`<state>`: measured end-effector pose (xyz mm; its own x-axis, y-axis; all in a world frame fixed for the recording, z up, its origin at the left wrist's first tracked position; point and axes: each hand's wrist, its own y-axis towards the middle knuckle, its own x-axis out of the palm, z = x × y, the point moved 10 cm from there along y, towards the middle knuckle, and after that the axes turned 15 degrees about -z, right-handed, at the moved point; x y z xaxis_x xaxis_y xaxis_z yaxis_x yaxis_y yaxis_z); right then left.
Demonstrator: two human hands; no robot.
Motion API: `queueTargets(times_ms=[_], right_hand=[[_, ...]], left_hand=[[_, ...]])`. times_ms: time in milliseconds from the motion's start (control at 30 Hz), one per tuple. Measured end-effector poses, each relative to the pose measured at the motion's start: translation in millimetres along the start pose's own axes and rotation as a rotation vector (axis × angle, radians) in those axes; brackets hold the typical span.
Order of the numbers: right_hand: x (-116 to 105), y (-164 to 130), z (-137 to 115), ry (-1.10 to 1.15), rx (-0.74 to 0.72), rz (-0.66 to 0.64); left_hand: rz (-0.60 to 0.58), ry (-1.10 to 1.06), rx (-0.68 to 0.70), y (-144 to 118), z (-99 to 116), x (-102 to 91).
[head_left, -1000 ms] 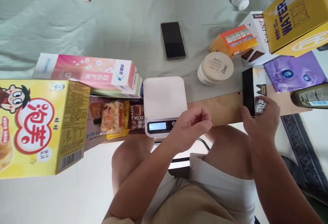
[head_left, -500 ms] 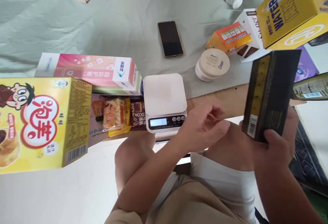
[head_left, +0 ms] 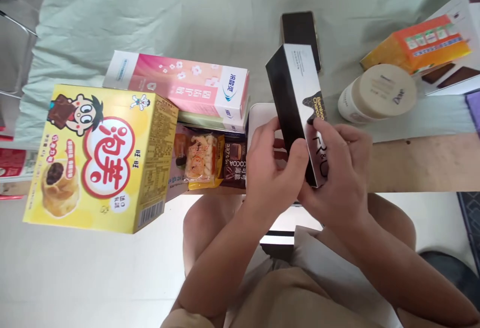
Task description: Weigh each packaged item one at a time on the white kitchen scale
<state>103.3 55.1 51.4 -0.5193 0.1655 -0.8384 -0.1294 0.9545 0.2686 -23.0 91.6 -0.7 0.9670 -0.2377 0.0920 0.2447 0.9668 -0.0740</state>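
Both hands grip a black-and-white box [head_left: 298, 103] over a white scale [head_left: 258, 118], which is almost wholly hidden: only its back left corner shows, and its display cannot be seen. The left hand [head_left: 268, 173] has its fingers clamped on the box's dark near-left side, the right hand [head_left: 339, 178] wraps its fingers over the lettered white face, so part of the print is covered. The box is tilted, its far end hiding the lower part of a dark phone [head_left: 300, 30] lying on the pale green cloth [head_left: 150, 13]. Left of the hands, snack packets [head_left: 204, 160] lie just beside the scale, half under a pink carton [head_left: 180, 85] and a yellow carton [head_left: 101, 155]. To the right, a round cream jar [head_left: 378, 99] stands apart from the box, with bare wooden bench [head_left: 420, 163] in front of it. An orange box [head_left: 416, 45] is cut off at the right edge.
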Motion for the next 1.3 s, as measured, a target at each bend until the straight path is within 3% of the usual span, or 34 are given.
queueTargets(times_ms=[133, 300, 400, 500, 567, 633, 800, 1000, 1300], right_hand=[[11.0, -6.4, -4.9, -0.058, 0.024, -0.036], [19.3, -11.8, -7.4, -0.049, 0.029, -0.065], [12.6, -9.6, -3.1, 0.112, -0.123, -0.05], [-9.6, -12.8, 24.3, 0.31, -0.259, 0.152], [-12.5, -15.6, 55.3, 0.402, -0.2, 0.241], [-5.5, -18.3, 75.8, 0.455, -0.135, 0.238], [8.9, -24.5, 78.3, 0.51, -0.123, 0.129], [10.1, -24.6, 79.8, 0.55, -0.106, 0.129], [16.2, -25.7, 81.1, 0.516, -0.058, 0.079]], left_hand=[[0.107, 0.25, 0.063, -0.5, 11.1, -8.9], [0.16, 0.379, 0.067, -3.7, 12.0, -17.4], [0.166, 0.349, 0.117, -6.1, 14.4, -23.9], [0.232, 0.284, 0.272, -11.3, 27.4, -33.6], [0.281, 0.226, 0.358, -14.4, 34.3, -39.7], [0.296, 0.162, 0.411, -14.9, 37.8, -42.9], [0.299, 0.14, 0.427, -12.8, 37.7, -46.4], [0.165, 0.253, 0.559, -11.7, 44.0, -33.3], [0.109, 0.239, 0.604, -12.8, 46.5, -27.1]])
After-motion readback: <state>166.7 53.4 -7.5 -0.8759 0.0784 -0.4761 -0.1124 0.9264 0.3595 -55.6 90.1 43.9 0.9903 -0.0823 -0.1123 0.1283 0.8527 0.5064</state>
